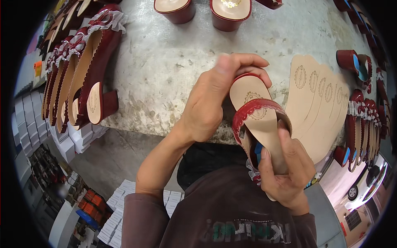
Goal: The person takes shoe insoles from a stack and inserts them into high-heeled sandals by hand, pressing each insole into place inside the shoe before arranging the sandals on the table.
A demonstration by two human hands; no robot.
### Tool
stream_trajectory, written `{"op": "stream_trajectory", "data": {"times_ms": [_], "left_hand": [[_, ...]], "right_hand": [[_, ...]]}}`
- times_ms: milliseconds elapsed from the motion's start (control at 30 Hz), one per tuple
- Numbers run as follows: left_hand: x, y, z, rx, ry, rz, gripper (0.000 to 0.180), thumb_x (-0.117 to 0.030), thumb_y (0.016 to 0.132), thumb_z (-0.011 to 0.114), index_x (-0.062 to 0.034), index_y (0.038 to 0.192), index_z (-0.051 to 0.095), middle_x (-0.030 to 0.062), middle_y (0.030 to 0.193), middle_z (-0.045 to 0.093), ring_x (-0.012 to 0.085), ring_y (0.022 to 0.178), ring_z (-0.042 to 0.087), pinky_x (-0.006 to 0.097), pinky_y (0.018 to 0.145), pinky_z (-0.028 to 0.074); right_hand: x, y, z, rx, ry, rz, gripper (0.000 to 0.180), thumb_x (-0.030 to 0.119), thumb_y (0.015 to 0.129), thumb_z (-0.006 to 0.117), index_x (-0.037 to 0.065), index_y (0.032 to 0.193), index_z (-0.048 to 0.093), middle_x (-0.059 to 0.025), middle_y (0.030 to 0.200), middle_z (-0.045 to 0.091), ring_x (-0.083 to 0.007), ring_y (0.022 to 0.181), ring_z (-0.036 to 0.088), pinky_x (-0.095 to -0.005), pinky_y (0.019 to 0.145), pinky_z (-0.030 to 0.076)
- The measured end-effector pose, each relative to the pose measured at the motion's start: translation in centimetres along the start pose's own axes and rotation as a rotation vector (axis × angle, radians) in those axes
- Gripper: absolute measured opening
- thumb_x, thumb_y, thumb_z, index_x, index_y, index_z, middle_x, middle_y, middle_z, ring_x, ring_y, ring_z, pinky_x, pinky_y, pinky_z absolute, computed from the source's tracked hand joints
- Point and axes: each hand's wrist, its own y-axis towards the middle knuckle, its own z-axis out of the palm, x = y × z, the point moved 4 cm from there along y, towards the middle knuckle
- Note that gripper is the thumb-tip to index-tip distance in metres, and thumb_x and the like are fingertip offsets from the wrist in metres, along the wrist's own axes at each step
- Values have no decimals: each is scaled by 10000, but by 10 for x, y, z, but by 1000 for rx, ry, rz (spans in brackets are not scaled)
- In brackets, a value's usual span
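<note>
A: We have the dark red heeled sandal up off the workbench, just above its near edge, insole side facing us. Our left hand is closed around the heel end, thumb along the top and fingers curled behind the rim.

B: And our right hand clasps the toe end from below, thumb lying on the tan insole beside the scalloped red strap. Both hands are gripping the same sandal; neither is free.

A: To do this well, we judge the insole should sit square inside the red rim, with its gold stamp centred at the heel. We press from the heel forward so no bubble or lifted edge stays under the strap.

B: Agreed. We keep the thumb pressure flat rather than on a nail, or the soft lining may dent. There is something blue at the toe, under our right fingers; we cannot tell what it is.

A: The fanned stack of loose tan insoles lies on the bench just right of us, near enough to brush, so we hold the sandal clear of it.

B: The row of finished sandals with white lace trim stands well apart on the left.
</note>
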Motion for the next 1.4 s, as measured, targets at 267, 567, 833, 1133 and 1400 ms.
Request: {"op": "stream_trajectory", "data": {"times_ms": [267,567,833,1133,1400], "left_hand": [[-8,5,7,-103,264,-7,327,-211,1036,606,33,1254,597,65,1057,685,91,901,647,229,784,535],[-8,1,14,-81,327,-10,361,-273,1115,422,15,1265,579,87,1041,678,112,915,640,261,813,519],[-3,-4,1,-83,310,84,295,-138,1005,587,7,1261,572,97,1092,684,139,962,647,269,872,523],[-22,-119,28,-93,478,-244,528,-44,899,713,32,1350,448,137,1246,632,233,1117,658,334,941,550],[12,-117,50,-507,290,-34,598,-80,1012,601,-8,1529,310,158,1410,531,227,1243,597,391,1027,499]], "right_hand": [[11,4,-10,221,-256,-46,515,80,806,785,-16,1294,650,-216,1259,653,-305,877,661,-339,727,546],[40,-30,-60,487,-424,26,803,694,792,676,67,1295,667,-136,1361,620,-418,1130,585,-527,947,472],[13,-53,-7,400,-403,75,828,724,780,665,62,1278,661,-186,1442,550,-489,1369,425,-690,1145,242],[29,-84,-75,-352,-142,-184,840,656,894,663,-33,1356,535,-196,1315,585,-435,1246,554,-599,1079,399],[4,-25,-12,287,-527,-542,539,232,834,659,-105,1253,621,-228,1341,605,-355,1252,596,-518,1135,412]]}}
